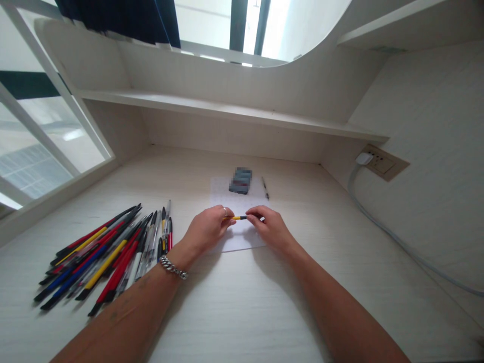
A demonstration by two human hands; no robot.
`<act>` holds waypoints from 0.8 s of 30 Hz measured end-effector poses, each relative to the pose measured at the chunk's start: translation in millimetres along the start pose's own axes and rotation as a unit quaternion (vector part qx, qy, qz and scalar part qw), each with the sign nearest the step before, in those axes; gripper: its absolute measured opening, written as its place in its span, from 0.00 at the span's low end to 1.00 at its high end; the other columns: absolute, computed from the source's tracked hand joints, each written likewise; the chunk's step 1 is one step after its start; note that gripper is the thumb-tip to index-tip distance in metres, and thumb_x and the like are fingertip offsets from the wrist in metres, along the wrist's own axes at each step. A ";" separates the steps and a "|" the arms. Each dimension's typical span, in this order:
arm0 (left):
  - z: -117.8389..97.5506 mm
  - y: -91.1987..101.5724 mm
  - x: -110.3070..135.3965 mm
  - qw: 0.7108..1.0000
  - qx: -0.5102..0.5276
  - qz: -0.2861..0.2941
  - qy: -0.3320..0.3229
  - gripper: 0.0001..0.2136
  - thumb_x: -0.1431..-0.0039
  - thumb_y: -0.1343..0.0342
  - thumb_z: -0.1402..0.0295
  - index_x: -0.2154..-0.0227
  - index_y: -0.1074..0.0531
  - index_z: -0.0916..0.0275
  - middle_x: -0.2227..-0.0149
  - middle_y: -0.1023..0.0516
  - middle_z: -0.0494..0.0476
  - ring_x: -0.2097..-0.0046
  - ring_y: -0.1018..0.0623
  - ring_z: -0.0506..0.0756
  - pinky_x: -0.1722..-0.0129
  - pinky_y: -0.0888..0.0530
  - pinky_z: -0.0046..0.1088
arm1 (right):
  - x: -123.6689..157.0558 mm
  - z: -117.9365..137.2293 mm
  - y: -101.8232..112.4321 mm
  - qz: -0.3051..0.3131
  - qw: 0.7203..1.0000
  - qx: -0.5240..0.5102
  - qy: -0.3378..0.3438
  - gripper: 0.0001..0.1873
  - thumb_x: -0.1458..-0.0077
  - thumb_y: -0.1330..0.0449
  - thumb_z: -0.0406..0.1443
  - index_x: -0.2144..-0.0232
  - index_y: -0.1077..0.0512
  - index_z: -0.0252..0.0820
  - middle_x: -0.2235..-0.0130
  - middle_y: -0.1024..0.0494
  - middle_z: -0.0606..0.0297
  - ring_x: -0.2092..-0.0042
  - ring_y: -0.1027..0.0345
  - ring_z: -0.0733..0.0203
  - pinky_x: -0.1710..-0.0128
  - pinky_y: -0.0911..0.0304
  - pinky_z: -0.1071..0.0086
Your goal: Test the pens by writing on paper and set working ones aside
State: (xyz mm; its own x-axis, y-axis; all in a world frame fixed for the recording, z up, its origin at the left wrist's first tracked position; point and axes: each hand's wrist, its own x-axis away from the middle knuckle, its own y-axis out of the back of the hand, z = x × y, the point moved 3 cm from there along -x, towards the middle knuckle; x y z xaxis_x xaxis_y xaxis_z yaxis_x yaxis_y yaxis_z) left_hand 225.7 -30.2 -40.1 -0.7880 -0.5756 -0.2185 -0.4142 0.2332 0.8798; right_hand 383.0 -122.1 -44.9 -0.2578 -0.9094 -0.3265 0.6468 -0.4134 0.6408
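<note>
I have the yellow-and-black pen (237, 218) between my two hands, above the sheet of paper (242, 243) on the worktop (234, 307). Its long axis runs sideways, nearly level from one hand to the other, so neither is clearly nearer: my left hand (212, 224) grips the yellow part with thumb and fingers, and my right hand (270, 227) pinches the black end in its fingertips. Whether that end is a separate cap I cannot tell.

Beyond my hands, a dark, blurred-out object (241, 180) rests on the far part of the paper, with a slim pen (265, 188) just to its right. The pile of pens (106, 264) spreads to my left, beside my left forearm and its chain bracelet (173, 267). A white cable (397, 239) hangs well off to the right. Nothing stands between my hands except the pen.
</note>
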 end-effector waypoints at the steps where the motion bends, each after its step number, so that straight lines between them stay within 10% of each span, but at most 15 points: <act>1: 0.4 0.5 0.4 1.000 0.002 -0.006 0.001 0.10 0.38 0.48 0.62 0.62 0.24 0.58 0.63 0.22 0.57 0.63 0.24 0.55 0.62 0.31 0.30 | 0.4 0.0 0.0 0.013 1.000 -0.009 -0.009 0.09 0.42 0.43 0.37 0.64 0.23 0.42 0.64 0.21 0.63 0.63 0.32 0.62 0.63 0.41 0.70; 11: -1.2 -1.5 -0.6 0.999 0.012 -0.033 -0.013 0.10 0.38 0.48 0.62 0.63 0.23 0.56 0.64 0.20 0.56 0.62 0.23 0.55 0.62 0.30 0.30 | -1.3 -6.0 -2.4 0.038 0.992 -0.056 -0.107 0.19 0.42 0.46 0.42 0.80 0.29 0.39 0.80 0.31 0.70 0.77 0.42 0.67 0.75 0.50 0.73; 24: 3.2 8.7 -1.6 0.997 0.064 0.037 0.008 0.14 0.38 0.52 0.60 0.62 0.21 0.56 0.66 0.18 0.55 0.66 0.24 0.54 0.67 0.33 0.28 | 0.6 4.6 -4.2 0.001 0.997 -0.071 -0.039 0.12 0.44 0.44 0.36 0.74 0.23 0.41 0.77 0.25 0.68 0.72 0.34 0.65 0.70 0.43 0.73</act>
State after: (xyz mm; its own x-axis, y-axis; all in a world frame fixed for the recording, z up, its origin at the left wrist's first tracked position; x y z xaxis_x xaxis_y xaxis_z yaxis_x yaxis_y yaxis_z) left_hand 221.9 -24.8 -33.5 -0.8121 -0.5646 -0.1477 -0.4110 0.3736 0.8316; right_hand 376.9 -121.1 -44.5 -0.3077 -0.9132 -0.2671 0.7409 -0.4061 0.5349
